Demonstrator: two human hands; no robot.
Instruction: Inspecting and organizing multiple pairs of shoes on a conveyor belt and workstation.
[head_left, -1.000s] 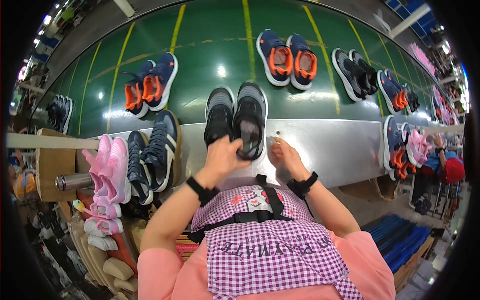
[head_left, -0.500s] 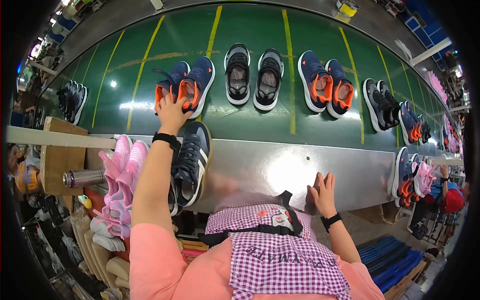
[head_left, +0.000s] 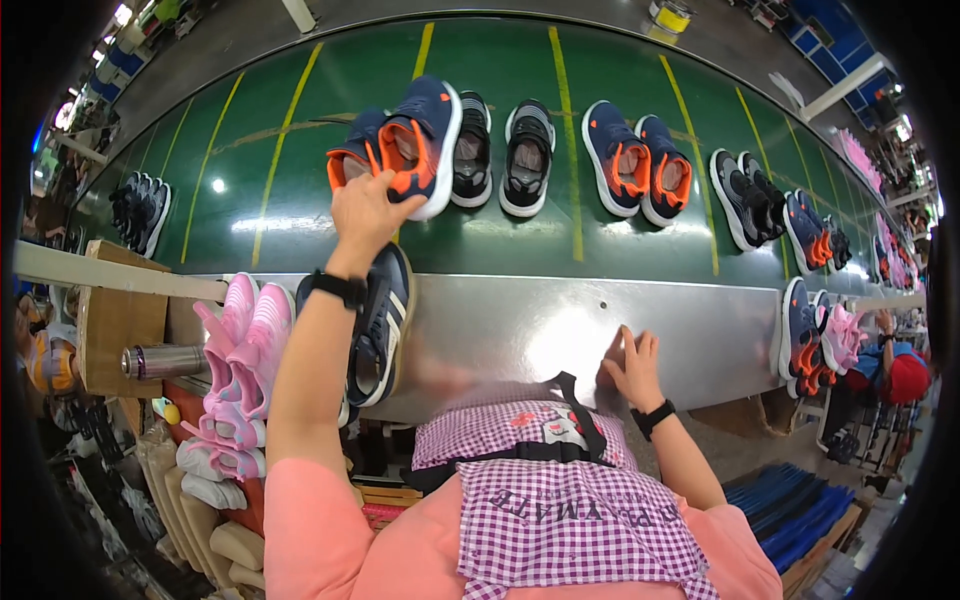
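Observation:
My left hand [head_left: 368, 212] is closed on a pair of navy sneakers with orange linings. The right sneaker [head_left: 432, 110] is tilted up and overlaps a black sneaker [head_left: 471, 170] behind it. The left sneaker [head_left: 352, 150] is beside it, partly hidden by my fingers. My right hand [head_left: 636, 372] is over the metal ledge [head_left: 480, 310], fingers apart and holding nothing. Below my left wrist stand dark sneakers with white stripes [head_left: 382, 325], partly covered by my forearm.
The green belt [head_left: 290, 85], marked with yellow lines, carries a second black sneaker [head_left: 527, 160], another navy-orange pair [head_left: 612, 150] and more shoes at both ends. Pink sneakers [head_left: 265, 345] and a metal flask [head_left: 160, 360] stand left. More shoes [head_left: 795, 330] sit at the ledge's right end.
My left hand has taken the navy-orange sneakers and moved them to the right, raising the right one. The other belt shoes sit slightly further left. My right hand stays over the ledge.

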